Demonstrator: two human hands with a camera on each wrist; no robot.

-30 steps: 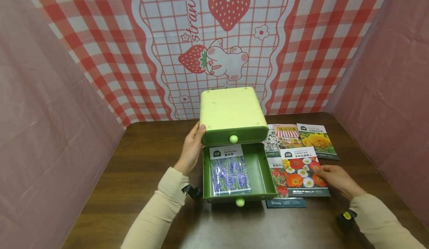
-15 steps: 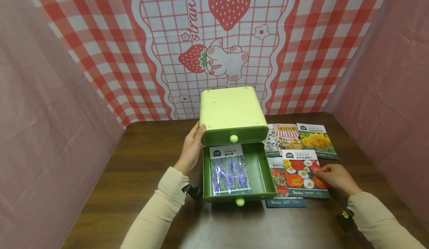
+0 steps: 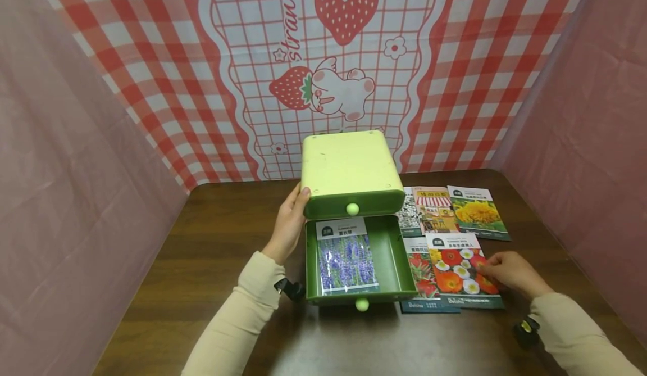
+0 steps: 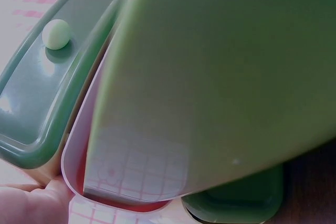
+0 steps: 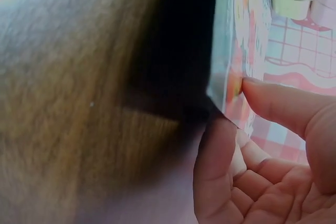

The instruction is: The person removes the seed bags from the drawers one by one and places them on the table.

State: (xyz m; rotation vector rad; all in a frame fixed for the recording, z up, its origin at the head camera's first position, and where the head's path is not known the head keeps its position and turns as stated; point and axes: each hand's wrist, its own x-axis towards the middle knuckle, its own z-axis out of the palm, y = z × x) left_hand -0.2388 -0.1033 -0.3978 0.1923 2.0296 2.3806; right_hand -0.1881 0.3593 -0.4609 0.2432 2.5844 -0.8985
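Note:
My right hand (image 3: 515, 272) pinches the right edge of a seed packet (image 3: 457, 280) printed with red, orange and white poppies, thumb on the front and fingers behind in the right wrist view. This packet overlaps another red-flower seed packet (image 3: 422, 269) on the table. My left hand (image 3: 287, 224) rests against the left side of a small two-drawer box (image 3: 351, 162) with a pale yellow-green top, its thumb at the front corner. The lower green drawer (image 3: 396, 263) is pulled out, and a lavender seed packet (image 3: 347, 263) lies in its left part. The upper drawer (image 3: 328, 208) is closed.
Behind the poppy packet lie a yellow-flower packet (image 3: 477, 213), a packet with a striped shop awning (image 3: 434, 210) and a white-flower packet (image 3: 409, 213), partly hidden by the box. A strawberry-print checked cloth (image 3: 242, 84) hangs behind the brown wooden table (image 3: 212, 241).
My right hand has brought the poppy packet slightly toward me and to the right, tilting it a little. My left hand, the box and the lavender packet have stayed in place.

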